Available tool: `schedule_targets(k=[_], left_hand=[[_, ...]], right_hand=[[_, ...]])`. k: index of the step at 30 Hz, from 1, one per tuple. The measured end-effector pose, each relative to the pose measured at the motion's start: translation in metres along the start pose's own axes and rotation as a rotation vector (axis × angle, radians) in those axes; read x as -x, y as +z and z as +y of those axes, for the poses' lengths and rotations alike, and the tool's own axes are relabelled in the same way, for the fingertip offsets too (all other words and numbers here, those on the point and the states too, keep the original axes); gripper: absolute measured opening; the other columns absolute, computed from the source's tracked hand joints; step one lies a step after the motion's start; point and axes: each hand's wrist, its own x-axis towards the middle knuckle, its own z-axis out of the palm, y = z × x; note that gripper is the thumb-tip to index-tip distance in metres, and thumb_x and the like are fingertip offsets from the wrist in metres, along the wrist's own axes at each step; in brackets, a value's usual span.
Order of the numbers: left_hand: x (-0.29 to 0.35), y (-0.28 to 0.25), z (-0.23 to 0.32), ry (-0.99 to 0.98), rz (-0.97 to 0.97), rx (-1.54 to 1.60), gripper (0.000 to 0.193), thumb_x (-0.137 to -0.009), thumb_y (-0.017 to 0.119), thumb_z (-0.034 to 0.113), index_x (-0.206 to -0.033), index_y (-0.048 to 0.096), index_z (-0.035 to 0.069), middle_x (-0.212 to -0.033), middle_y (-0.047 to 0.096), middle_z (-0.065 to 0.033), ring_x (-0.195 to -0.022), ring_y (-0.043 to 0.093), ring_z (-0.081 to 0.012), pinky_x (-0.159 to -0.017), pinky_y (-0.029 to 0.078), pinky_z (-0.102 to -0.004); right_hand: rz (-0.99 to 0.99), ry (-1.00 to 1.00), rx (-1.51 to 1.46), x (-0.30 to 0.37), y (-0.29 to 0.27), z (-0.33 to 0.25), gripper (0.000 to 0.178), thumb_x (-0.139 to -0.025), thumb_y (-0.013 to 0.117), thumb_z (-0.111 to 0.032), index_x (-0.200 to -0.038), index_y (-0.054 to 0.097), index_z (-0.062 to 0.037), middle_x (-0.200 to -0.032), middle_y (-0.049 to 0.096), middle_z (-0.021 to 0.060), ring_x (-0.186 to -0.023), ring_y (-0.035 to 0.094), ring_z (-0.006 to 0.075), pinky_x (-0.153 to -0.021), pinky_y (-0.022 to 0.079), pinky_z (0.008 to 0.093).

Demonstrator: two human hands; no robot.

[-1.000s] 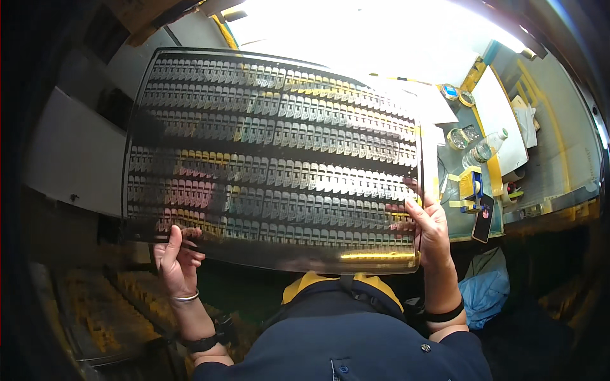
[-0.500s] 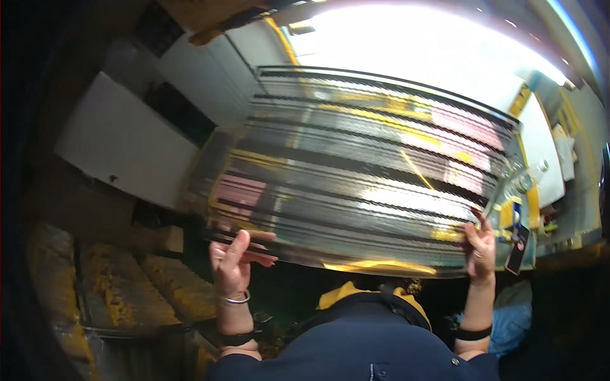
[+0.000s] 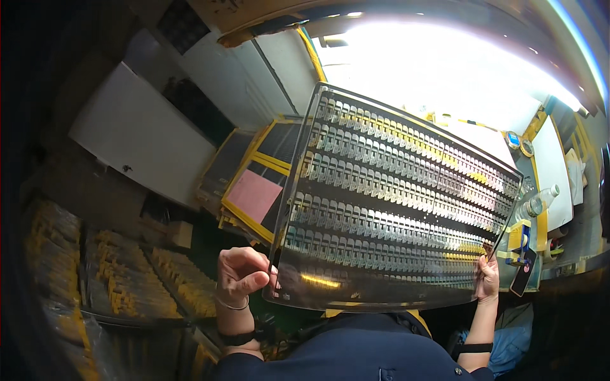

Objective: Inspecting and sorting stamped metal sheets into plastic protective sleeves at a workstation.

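Observation:
I hold a large clear plastic tray up in front of me, tilted, with several rows of small moulded pockets across it. My left hand grips its lower left corner, fingers curled over the edge. My right hand pinches its lower right corner. A wristband sits on each forearm. My dark blue top fills the bottom of the view.
Stacks of yellow-edged trays with a pink sheet lie below on the left. Racks of yellowish parts fill the lower left. A white panel is at left. A bench at right carries a clear bottle and small items.
The tray has swung to the right and tilted, its left edge now rising steeply. My left hand moved inward along the lower edge; the right hand kept its corner.

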Motion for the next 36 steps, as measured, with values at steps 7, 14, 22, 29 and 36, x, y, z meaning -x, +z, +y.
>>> schedule_targets(k=[7,14,22,29,36], left_hand=[[-0.036,0.000,0.014,-0.042,0.067,-0.217,0.047,-0.075,0.060,0.042,-0.091,0.051,-0.001,-0.069,0.056,-0.0081,-0.053,0.055,-0.0139,-0.047,0.044,-0.0221],[-0.098,0.001,0.022,-0.349,0.117,-0.206,0.029,-0.075,0.057,0.024,-0.094,0.056,0.002,-0.079,0.061,-0.0063,-0.067,0.059,-0.0103,-0.060,0.051,-0.0243],[-0.100,0.004,0.005,-0.327,0.088,-0.293,0.011,-0.072,0.059,0.007,-0.078,0.061,-0.002,-0.071,0.060,-0.0053,-0.064,0.056,-0.0078,-0.061,0.046,-0.0210],[-0.091,0.015,0.007,-0.326,0.119,-0.315,0.007,-0.073,0.056,0.003,-0.067,0.057,-0.001,-0.065,0.057,-0.0032,-0.054,0.053,-0.0059,-0.050,0.048,-0.0209],[-0.083,0.015,0.009,-0.287,0.125,-0.237,0.010,-0.073,0.053,0.000,-0.063,0.056,-0.002,-0.064,0.056,-0.0028,-0.056,0.053,-0.0064,-0.053,0.051,-0.0227]], right_hand=[[-0.103,0.026,0.043,-0.002,-0.014,0.004,0.029,-0.082,0.051,-0.008,-0.111,0.047,-0.0079,-0.083,0.057,-0.0003,-0.061,0.053,0.0054,-0.050,0.042,0.0163],[-0.073,-0.012,0.044,-0.004,-0.024,0.004,0.032,-0.080,0.055,-0.004,-0.111,0.046,-0.0076,-0.083,0.057,0.0005,-0.065,0.055,0.0056,-0.054,0.044,0.0167],[-0.020,-0.015,0.117,0.009,-0.015,-0.006,0.033,-0.079,0.057,-0.006,-0.110,0.046,-0.0062,-0.077,0.057,0.0010,-0.058,0.053,0.0059,-0.050,0.042,0.0174],[-0.064,-0.029,0.119,0.016,-0.027,-0.006,0.031,-0.079,0.056,-0.005,-0.109,0.046,-0.0059,-0.076,0.057,0.0007,-0.056,0.051,0.0053,-0.049,0.041,0.0166],[-0.115,-0.028,0.138,0.017,-0.032,-0.004,0.031,-0.079,0.055,-0.003,-0.110,0.047,-0.0044,-0.087,0.058,0.0036,-0.065,0.055,0.0080,-0.057,0.044,0.0186]])
